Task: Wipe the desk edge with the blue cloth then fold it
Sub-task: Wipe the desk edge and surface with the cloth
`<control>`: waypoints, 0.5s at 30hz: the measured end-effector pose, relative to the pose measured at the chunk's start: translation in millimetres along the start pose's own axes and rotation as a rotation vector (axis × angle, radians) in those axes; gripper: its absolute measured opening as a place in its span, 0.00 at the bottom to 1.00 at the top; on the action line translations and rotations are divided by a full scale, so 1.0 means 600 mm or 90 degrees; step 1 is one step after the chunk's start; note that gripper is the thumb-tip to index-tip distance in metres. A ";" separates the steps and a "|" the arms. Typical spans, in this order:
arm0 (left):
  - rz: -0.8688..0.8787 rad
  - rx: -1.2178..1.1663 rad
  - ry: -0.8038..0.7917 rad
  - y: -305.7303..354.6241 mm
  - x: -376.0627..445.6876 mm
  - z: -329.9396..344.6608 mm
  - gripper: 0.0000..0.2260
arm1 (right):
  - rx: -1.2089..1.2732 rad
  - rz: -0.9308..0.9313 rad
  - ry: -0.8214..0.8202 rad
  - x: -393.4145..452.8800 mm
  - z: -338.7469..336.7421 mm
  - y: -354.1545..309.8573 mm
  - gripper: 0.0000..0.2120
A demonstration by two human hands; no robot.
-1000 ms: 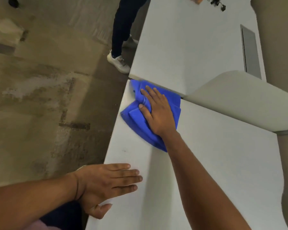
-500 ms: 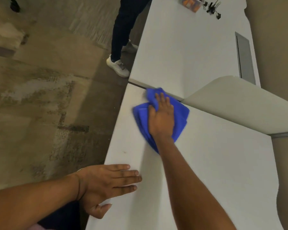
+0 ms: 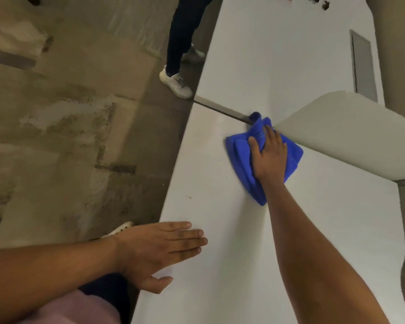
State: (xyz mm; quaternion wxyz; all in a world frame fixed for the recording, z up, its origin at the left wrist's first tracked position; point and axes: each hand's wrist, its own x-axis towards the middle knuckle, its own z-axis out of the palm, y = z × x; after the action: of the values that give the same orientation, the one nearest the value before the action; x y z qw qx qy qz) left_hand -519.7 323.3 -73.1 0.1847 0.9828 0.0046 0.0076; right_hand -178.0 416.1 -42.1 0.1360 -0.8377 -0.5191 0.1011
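A bunched blue cloth [image 3: 240, 155] lies on the white desk [image 3: 325, 230], at its far end beside the seam to the adjoining desk. My right hand [image 3: 269, 157] presses flat on top of the cloth, fingers pointing away from me, and one fold of cloth sticks up past my fingertips. My left hand [image 3: 159, 246] rests palm down on the desk near its left edge, fingers together and extended, holding nothing. The desk's left edge [image 3: 173, 183] runs along the floor side.
A curved grey partition [image 3: 351, 136] rises just right of the cloth. The adjoining white desk [image 3: 278, 54] carries a grey cable hatch [image 3: 364, 66] and small black clips at its far end. A person's leg and white shoe [image 3: 175, 83] stand by the desk's left side.
My right hand has slid the cloth to the right, from the desk's left edge toward the partition. My left hand has stayed in place.
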 end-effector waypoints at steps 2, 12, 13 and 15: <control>0.011 -0.003 0.011 0.000 -0.012 0.004 0.37 | -0.002 -0.016 -0.034 -0.022 0.021 -0.024 0.32; 0.093 0.034 0.121 -0.004 -0.022 0.036 0.24 | -0.174 -0.469 -0.225 -0.197 0.026 0.013 0.44; 0.095 0.042 0.127 -0.006 -0.023 0.038 0.24 | -0.203 -0.469 -0.214 -0.200 0.037 -0.005 0.46; 0.105 0.061 0.118 -0.007 -0.022 0.040 0.25 | -0.226 -0.458 -0.195 -0.197 0.057 -0.037 0.45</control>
State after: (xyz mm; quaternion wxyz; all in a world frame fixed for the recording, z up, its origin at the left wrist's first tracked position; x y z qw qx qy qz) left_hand -532.7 318.5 -97.5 0.1350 0.9826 -0.0585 0.1131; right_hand -259.6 323.6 -63.8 -0.0625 -0.5888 -0.8019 0.0795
